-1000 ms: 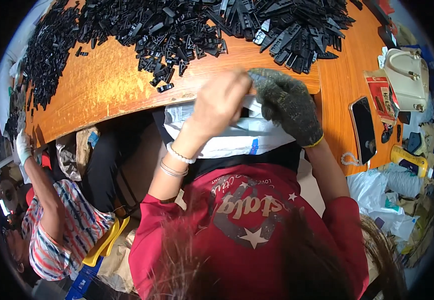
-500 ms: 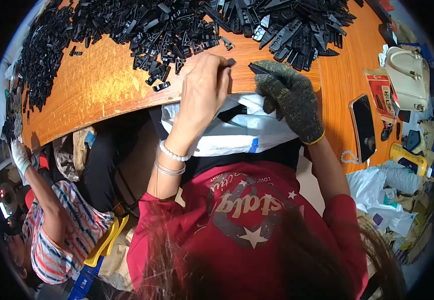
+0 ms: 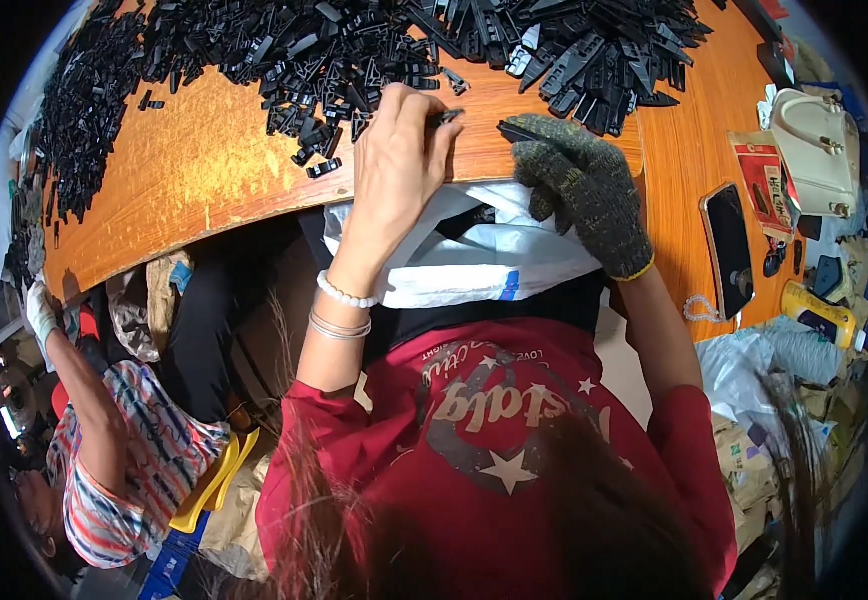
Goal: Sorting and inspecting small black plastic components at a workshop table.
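Note:
My bare left hand (image 3: 392, 165) is over the table's near edge, thumb and fingers pinched on a small black plastic piece (image 3: 448, 117). A heap of small black plastic clips (image 3: 299, 75) lies just beyond it. To the right, my right hand (image 3: 594, 195), in a dark knitted glove, is closed around a black plastic part (image 3: 516, 133); only its tip shows past the fingers. Beyond that hand is a pile of long, pointed black plastic parts (image 3: 594, 70). A white bag (image 3: 444, 288) lies open across my lap below both hands, with something dark inside.
The wooden table (image 3: 194, 135) curves along in front of me. On its right are a phone (image 3: 726, 245), a red packet (image 3: 762, 175) and a white handbag (image 3: 812, 150). A yellow bottle (image 3: 819, 315) lies near plastic bags. At left sits another person (image 3: 129, 460) wearing a white glove.
My left hand has moved slightly away from me and left, toward the clip heap, still pinching a small piece. My right hand has barely moved.

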`<state>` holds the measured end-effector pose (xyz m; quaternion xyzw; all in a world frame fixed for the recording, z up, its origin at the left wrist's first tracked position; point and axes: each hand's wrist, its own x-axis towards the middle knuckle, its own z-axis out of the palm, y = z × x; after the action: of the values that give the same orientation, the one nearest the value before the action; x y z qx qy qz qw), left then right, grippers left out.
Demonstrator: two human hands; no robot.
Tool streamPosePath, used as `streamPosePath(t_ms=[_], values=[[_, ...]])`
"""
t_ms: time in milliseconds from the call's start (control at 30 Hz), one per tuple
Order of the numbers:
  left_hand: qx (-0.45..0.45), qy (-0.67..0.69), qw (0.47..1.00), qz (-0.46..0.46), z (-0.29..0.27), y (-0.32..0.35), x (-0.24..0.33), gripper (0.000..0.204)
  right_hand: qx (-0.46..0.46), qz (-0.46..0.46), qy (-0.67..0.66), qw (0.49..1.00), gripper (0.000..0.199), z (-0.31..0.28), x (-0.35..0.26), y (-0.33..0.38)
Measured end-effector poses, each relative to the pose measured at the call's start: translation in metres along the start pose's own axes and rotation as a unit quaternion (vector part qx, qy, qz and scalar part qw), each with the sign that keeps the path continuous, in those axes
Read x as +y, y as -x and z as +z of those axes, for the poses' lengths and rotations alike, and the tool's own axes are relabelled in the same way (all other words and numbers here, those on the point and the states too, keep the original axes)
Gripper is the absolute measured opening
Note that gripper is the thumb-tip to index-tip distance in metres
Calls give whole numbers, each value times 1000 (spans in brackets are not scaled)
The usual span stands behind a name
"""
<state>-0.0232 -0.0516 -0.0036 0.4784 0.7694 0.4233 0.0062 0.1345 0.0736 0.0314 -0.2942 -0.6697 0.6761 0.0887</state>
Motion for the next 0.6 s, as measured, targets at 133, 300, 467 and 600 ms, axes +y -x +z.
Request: streamPosePath(t_ms=[133, 300, 467, 600], values=[[-58, 10, 990, 128, 3, 4, 1, 15, -9, 31, -6, 999, 28, -3, -3, 2], [-53, 37, 993, 101, 6, 4, 1, 12, 2, -169, 259, 951, 28, -4, 8, -3], [-65, 52, 992, 94, 7, 2, 2, 12, 16, -309, 443, 841, 31, -14, 8, -11], [-73, 75, 990, 91, 4, 2, -2, 12, -8, -351, 528, 774, 27, -19, 12, -17]])
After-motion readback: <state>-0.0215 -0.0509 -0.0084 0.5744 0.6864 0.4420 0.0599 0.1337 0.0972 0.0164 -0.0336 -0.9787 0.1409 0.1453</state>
